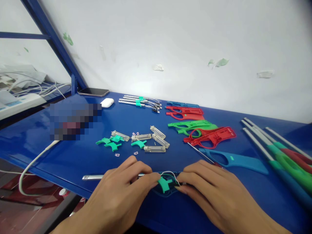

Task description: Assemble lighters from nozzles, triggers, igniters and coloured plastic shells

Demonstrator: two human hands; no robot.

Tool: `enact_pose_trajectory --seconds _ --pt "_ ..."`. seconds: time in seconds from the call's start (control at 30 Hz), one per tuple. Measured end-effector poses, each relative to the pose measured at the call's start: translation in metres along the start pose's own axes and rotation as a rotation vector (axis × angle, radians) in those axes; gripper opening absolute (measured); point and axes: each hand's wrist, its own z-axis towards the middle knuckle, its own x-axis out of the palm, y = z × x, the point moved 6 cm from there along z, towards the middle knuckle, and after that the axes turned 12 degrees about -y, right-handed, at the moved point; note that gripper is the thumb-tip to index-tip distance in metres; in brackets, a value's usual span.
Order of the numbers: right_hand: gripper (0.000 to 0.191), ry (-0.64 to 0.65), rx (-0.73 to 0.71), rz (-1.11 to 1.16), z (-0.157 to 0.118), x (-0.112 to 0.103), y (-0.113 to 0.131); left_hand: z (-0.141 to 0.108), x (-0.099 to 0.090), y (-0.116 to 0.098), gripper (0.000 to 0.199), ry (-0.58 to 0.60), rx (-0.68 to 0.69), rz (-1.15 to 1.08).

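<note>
Metal tube (pixel 92 177) lying left to right along the near edge of the blue surface (pixel 73 156), sticking out leftward from under the left hand (pixel 124 183). Fingers of that hand curled down, pinching the tube. Teal trigger piece (pixel 164 184) and white wire (pixel 170 175) sitting between both hands, touching each. Right hand (pixel 209 183) pressing down, fingertips closed on the wire end over a blue handle shell (pixel 165 193). Loose clear parts (pixel 154 149) lying just beyond.

Both hands sit at the near edge of the table (pixel 73 162), the left hand (pixel 122 188) left of the right hand (pixel 209 191). Small clear parts (pixel 151 139) lie behind them. Handle shells (pixel 195 125) lie farther right, long tubes (pixel 268 143) rightmost. A phone (pixel 93 92) lies far back left.
</note>
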Motion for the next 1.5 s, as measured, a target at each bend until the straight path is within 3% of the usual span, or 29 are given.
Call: enact_pose_trajectory --seconds 0.27,0.6,0.87,1.07,1.37,1.5 --pt "0.03 -0.022 0.035 0.02 0.001 -0.003 -0.001 0.002 -0.001 -0.001 0.043 -0.008 -0.025 -0.019" --pt "0.036 -0.067 0.033 0.073 0.007 -0.006 0.002 0.008 -0.002 -0.008 0.022 -0.072 -0.027 -0.028" --pt "0.032 -0.071 0.083 0.132 0.005 -0.01 -0.001 0.005 -0.001 -0.008 0.025 -0.112 -0.094 -0.124" --pt "0.035 -0.064 0.079 0.117 0.004 -0.007 -0.001 0.008 -0.001 -0.008 0.025 -0.127 -0.054 -0.094" --pt "0.025 -0.032 0.066 0.093 -0.003 -0.002 -0.005 0.004 0.0 -0.006 0.022 0.028 0.0 -0.011" --pt "0.02 -0.025 0.055 0.104 -0.004 0.0 -0.005 0.0 0.004 -0.007 0.022 0.03 0.008 -0.019"
